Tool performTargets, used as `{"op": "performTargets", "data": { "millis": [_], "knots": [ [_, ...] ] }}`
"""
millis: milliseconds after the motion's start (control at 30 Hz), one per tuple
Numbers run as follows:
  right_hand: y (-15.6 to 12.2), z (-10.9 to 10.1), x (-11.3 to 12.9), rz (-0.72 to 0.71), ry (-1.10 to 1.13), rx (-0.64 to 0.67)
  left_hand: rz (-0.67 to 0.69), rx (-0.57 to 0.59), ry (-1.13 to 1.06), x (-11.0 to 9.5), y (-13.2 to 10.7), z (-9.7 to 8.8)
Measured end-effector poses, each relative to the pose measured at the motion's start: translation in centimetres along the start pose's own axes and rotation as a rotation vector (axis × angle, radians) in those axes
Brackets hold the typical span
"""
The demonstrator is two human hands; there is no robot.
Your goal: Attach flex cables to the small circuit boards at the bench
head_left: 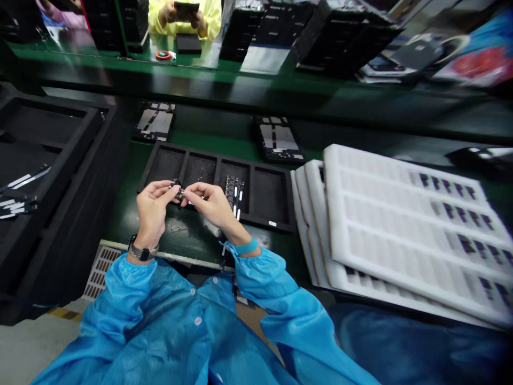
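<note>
Between my two hands is a small dark circuit board (176,191), partly hidden by the fingers. My left hand (154,206) pinches it from the left, thumb on top. From the right, the fingertips of my right hand (210,203) are closed at the board's edge; a little white shows beneath them. Both hands are over the near side of a black foam tray (272,195) with a row of compartments. Several narrow circuit boards (234,190) with white strips lie in one compartment, just beyond my right hand.
White foam trays (401,224) holding small dark parts are stacked at right. Large black trays (72,155) stand at left, with white-striped strips (24,179). Two flat device assemblies (154,122) (278,138) lie behind the tray. Across the raised shelf, a person in yellow (184,24) holds a dark object.
</note>
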State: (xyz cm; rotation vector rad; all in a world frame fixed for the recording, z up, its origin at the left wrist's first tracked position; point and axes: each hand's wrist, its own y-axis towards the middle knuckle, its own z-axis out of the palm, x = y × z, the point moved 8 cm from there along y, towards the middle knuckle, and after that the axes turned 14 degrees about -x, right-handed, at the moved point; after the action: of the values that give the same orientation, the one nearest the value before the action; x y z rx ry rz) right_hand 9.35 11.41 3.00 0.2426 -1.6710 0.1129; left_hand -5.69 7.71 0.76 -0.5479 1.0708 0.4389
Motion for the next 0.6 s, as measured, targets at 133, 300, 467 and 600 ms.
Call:
{"op": "performTargets", "data": {
  "millis": [133, 300, 467, 600],
  "knots": [
    [-0.04, -0.06, 0.00, -0.049, -0.033, 0.002, 0.002, -0.004, 0.006, 0.14, 0.03, -0.14],
    [-0.13, -0.34, 0.19, -0.109, -0.080, -0.012, -0.008, 0.015, 0.002, 0.16, 0.03, -0.01],
    [-0.28, -0.20, 0.03, -0.069, -0.049, -0.003, -0.031, 0.036, 0.005, 0.21, 0.09, 0.13],
    [-0.34, 0.07, -0.63, 0.009, 0.033, -0.009, -0.051, 0.046, -0.014, 0.41, 0.07, 0.23]
  ]
}}
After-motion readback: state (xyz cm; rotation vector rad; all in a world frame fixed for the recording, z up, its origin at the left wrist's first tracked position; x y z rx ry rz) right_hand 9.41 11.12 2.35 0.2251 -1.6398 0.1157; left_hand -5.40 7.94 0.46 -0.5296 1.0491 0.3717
